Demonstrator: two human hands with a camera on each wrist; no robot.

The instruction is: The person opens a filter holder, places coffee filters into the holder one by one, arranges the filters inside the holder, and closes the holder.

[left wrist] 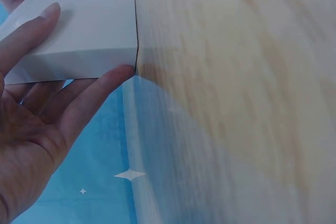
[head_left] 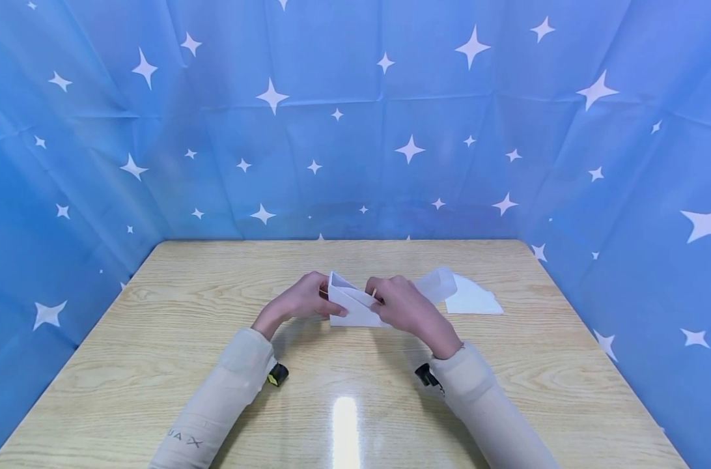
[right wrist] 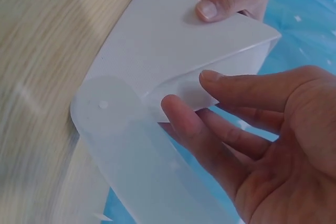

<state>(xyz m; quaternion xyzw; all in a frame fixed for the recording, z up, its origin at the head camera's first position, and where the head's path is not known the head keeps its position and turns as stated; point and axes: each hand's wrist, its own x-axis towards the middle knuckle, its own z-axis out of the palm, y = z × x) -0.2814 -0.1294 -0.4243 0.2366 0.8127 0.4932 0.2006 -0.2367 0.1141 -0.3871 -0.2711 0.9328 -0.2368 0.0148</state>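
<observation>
A small white box (head_left: 355, 311) with a slanted mouth stands at the table's middle. Its left end is gripped by my left hand (head_left: 306, 296), with the thumb on the broad face and the fingers along the narrow side, as the left wrist view shows. My right hand (head_left: 399, 303) is at the slanted mouth; in the right wrist view its thumb lies in front and other fingers reach behind the box. A translucent strip (right wrist: 152, 166), fixed by a round stud at the box's corner, runs beneath the right hand. The box's inside is mostly hidden.
Right of the hands, a flat white piece (head_left: 474, 297) lies on the wooden table (head_left: 174, 306), with the strip's rounded end (head_left: 440, 283) beside it. A blue star-patterned cloth (head_left: 344, 143) hangs behind and at both sides.
</observation>
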